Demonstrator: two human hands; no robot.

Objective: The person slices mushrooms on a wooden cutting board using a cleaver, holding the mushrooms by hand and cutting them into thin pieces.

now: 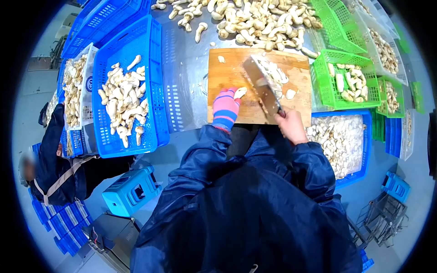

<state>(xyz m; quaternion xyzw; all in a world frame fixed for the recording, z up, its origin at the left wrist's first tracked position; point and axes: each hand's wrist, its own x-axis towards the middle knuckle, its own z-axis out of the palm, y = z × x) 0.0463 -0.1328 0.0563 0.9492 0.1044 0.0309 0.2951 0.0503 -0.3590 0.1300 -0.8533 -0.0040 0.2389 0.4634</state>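
Note:
My left hand (226,108), in a pink and blue striped glove, rests at the left side of the wooden cutting board (227,63). Its closed fingers hold a pale mushroom piece (240,93). Bare and wrapped round the handle of a cleaver (264,84), my right hand (290,126) is at the board's lower right. The broad blade, slightly blurred, slants up and to the left across the board. Sliced mushroom pieces (276,75) lie along its right side, with a small piece (290,94) nearer my right hand.
Whole mushrooms (259,22) are heaped beyond the board. A blue crate (157,91) of mushrooms stands left; green baskets (325,86) and a blue tray (366,150) with cut pieces stand right. Another person (59,159) is at far left, near a blue stool (123,193).

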